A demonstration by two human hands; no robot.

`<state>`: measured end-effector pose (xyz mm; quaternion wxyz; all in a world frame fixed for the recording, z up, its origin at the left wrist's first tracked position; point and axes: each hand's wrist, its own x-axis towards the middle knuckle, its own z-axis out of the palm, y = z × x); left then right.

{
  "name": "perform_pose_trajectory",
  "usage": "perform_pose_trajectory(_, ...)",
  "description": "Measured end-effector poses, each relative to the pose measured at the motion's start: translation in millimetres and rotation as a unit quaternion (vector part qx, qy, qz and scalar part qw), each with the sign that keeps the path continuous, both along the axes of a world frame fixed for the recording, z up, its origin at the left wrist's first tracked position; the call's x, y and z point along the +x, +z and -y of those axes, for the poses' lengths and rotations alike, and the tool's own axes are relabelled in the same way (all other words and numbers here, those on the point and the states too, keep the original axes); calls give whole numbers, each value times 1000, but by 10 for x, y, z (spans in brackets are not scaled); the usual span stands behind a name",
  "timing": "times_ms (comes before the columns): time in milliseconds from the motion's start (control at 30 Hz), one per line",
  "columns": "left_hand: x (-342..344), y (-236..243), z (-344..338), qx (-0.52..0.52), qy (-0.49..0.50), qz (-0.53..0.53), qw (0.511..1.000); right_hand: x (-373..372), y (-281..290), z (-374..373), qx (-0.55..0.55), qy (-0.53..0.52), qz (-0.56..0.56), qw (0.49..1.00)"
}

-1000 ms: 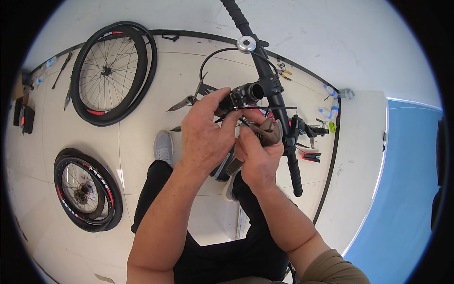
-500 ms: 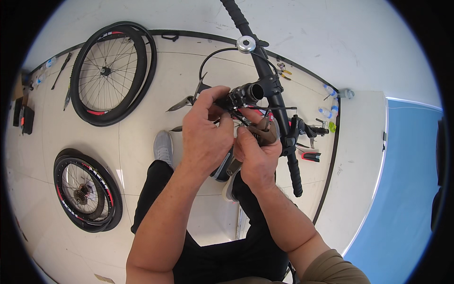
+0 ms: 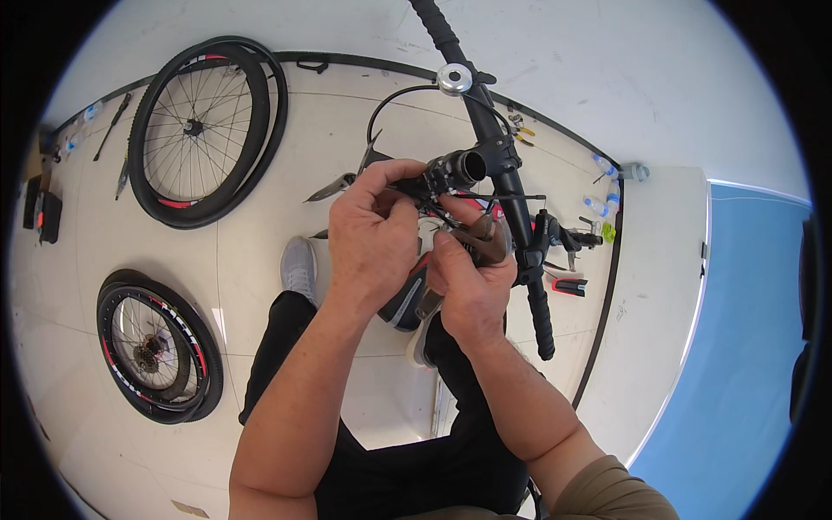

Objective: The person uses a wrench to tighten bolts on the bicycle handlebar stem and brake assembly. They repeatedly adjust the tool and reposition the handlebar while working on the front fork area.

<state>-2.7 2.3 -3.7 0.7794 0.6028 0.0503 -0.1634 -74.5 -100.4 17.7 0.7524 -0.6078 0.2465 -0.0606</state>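
Brown tool (image 3: 492, 248) sits gripped in the curled right hand (image 3: 472, 299); left hand (image 3: 371, 247) half-curled, its hold unclear.

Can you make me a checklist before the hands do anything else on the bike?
1. Brown metal hand tool held in the bare right hand: ok.
2. Bare left hand gripping the black cylindrical part with an open round end: cannot tell; the contact is hidden.
3. Round silver metal bell sitting on the black tubular handlebar: ok.
4. Upper-left spoked wheel with black tyre apart from the grey shoe: ok.
5. All tools off the pale tiled floor: not ok; a yellow-handled tool lies near the white wall.
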Motion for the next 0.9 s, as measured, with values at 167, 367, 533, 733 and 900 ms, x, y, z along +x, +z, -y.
perform_pose_trajectory(167,3,3,-15,3,-2,-10,1000,4,-4,-7,1,5,-7,1000)
perform_pose_trajectory(367,8,-6,-8,-16,1,-14,1000,5,-6,-6,-8,1,-2,1000)
perform_pose_trajectory(533,8,-23,-9,-23,1,-14,1000,-5,-19,-5,-6,8,9,1000)
perform_pose_trajectory(733,10,-5,-10,-17,-1,-19,1000,-6,-9,4,7,10,4,1000)
perform_pose_trajectory(900,10,-14,-3,-31,0,-18,999,-21,2,5,-8,5,19,1000)
